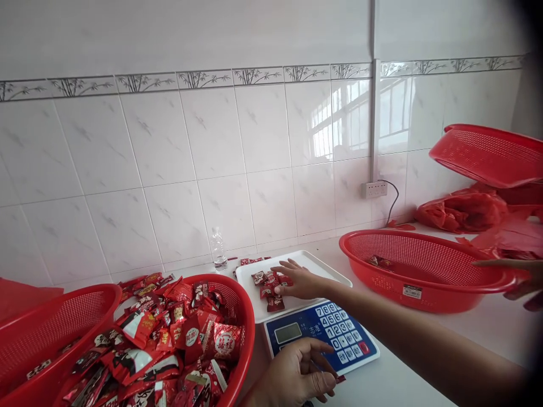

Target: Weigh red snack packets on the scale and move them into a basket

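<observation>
My left hand [297, 370] is at the bottom centre, in front of the scale. Its thumb and a finger come together at a small dark red wrapped candy [340, 379], mostly hidden. Over the white weighing tray [326, 274] my right hand [299, 281] lies palm down with fingers spread, touching several red and brown wrapped candies [270, 281]. The blue keypad and display of the scale [311, 330] face me. Left of it stands a red perforated basket [246, 316] heaped with wrapped candies [186, 333].
Another red basket [91, 302] stands at far left. At right a person's hand [520, 277] is at the rim of an oval red basket [424, 282] holding a few candies. Behind are red plastic bags [462, 209] and a raised basket [492, 152]. A clear bottle [219, 249] stands by the wall.
</observation>
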`<state>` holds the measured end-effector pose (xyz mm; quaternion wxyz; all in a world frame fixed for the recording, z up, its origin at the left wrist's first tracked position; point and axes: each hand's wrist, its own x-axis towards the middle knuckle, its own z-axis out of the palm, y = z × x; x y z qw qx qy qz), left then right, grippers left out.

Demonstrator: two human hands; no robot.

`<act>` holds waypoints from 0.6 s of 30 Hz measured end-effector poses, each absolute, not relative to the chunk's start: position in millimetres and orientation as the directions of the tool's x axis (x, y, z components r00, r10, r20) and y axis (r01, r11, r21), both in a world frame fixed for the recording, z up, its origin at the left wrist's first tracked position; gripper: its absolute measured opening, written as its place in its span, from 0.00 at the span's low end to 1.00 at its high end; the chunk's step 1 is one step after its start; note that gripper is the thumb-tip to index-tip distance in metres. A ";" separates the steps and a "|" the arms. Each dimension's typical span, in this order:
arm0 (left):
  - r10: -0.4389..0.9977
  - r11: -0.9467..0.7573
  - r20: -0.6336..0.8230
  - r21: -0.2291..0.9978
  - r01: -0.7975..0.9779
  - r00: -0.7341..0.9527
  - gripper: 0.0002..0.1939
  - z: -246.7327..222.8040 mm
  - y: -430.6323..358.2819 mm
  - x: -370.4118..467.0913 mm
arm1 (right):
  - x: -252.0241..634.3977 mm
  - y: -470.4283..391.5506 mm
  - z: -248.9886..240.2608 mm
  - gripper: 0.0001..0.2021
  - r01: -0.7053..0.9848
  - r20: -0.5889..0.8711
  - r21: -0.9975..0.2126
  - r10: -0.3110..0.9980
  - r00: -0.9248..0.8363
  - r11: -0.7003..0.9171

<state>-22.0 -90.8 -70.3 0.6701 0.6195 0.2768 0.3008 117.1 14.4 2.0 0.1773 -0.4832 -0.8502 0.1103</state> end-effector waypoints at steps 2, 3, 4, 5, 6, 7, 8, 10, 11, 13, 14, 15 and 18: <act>0.744 0.047 -0.005 0.998 -0.045 0.669 0.29 -72.2 -89.6 -21.6 | 112.6 15.1 -1.9 0.35 0.778 0.162 -0.340 0.848 -0.504 0.528; 0.742 0.047 -0.008 0.998 -0.040 0.670 0.29 -73.3 -88.9 -21.3 | 108.9 15.6 -3.4 0.36 0.764 0.151 -0.334 0.832 -0.534 0.552; 0.741 0.046 -0.011 0.998 -0.035 0.671 0.29 -74.2 -88.2 -21.1 | 104.7 16.2 -4.4 0.37 0.749 0.139 -0.331 0.814 -0.563 0.575; 0.742 0.045 -0.014 0.999 -0.029 0.671 0.29 -74.8 -87.7 -20.9 | 100.7 17.0 -5.1 0.38 0.736 0.128 -0.326 0.799 -0.588 0.594; 0.742 0.041 -0.015 0.999 -0.023 0.671 0.29 -75.2 -87.5 -20.7 | 97.1 18.0 -5.6 0.38 0.726 0.115 -0.320 0.785 -0.608 0.609; 0.743 0.036 -0.017 0.999 -0.014 0.670 0.29 -75.3 -87.4 -20.6 | 94.1 19.2 -5.9 0.38 0.719 0.100 -0.311 0.774 -0.626 0.622; 0.744 0.030 -0.020 1.000 -0.003 0.668 0.29 -75.4 -87.5 -20.6 | 91.9 20.5 -6.4 0.37 0.713 0.094 -0.299 0.763 -0.640 0.635; 0.741 0.014 -0.022 1.000 0.018 0.671 0.28 -75.5 -88.1 -20.8 | 89.6 23.1 -7.8 0.32 0.694 0.121 -0.273 0.740 -0.662 0.666; 0.737 0.004 -0.019 1.000 0.024 0.675 0.27 -75.7 -88.4 -21.0 | 89.2 24.3 -8.8 0.29 0.684 0.153 -0.261 0.728 -0.668 0.682; 0.733 -0.013 -0.013 0.999 0.033 0.680 0.26 -75.9 -89.0 -21.6 | 88.9 26.1 -11.4 0.25 0.668 0.225 -0.231 0.707 -0.671 0.708; 0.735 -0.017 -0.015 0.999 0.040 0.678 0.25 -75.8 -89.3 -21.9 | 88.7 26.8 -12.7 0.23 0.667 0.256 -0.216 0.701 -0.666 0.713; 0.739 -0.019 -0.021 0.998 0.052 0.674 0.25 -75.3 -89.7 -22.3 | 88.4 27.4 -13.9 0.23 0.671 0.278 -0.205 0.700 -0.658 0.712; 0.747 -0.018 -0.052 0.995 0.098 0.663 0.25 -72.5 -90.9 -23.2 | 86.6 29.1 -16.3 0.23 0.690 0.316 -0.194 0.710 -0.630 0.698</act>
